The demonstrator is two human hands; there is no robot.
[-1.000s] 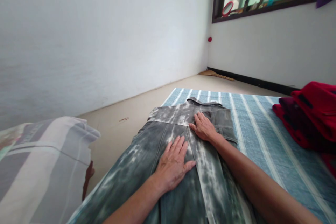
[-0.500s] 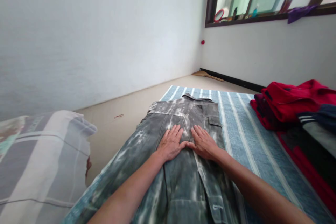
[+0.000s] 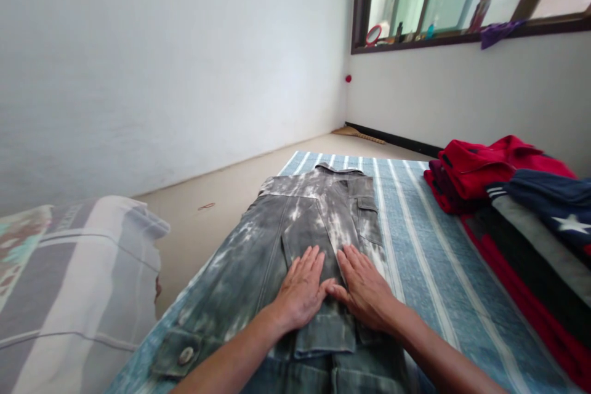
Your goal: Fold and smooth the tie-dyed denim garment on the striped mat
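Observation:
A grey-green denim jacket (image 3: 263, 240) with white mottled patches lies spread on a blue striped sheet (image 3: 415, 246), its collar at the far end. Flat on the middle of it rests my left hand (image 3: 302, 289), fingers stretched out and pointing away from me. Beside it my right hand (image 3: 364, 286) also lies flat on the cloth, and the two thumbs meet. Neither hand holds anything. A cuff or hem shows just below my hands, and a buttoned band lies at the lower left of the jacket.
Folded clothes (image 3: 512, 209), red, grey, dark and navy with a star, are stacked on the right. To the left stands a bundle under grey-and-white striped cloth (image 3: 92, 283). A broom (image 3: 357, 133) lies by the far wall. Small items line the window sill (image 3: 415, 43).
Both my hands have slid toward me along the jacket, staying flat with thumbs together. The view has turned slightly right, showing more of the clothes stack.

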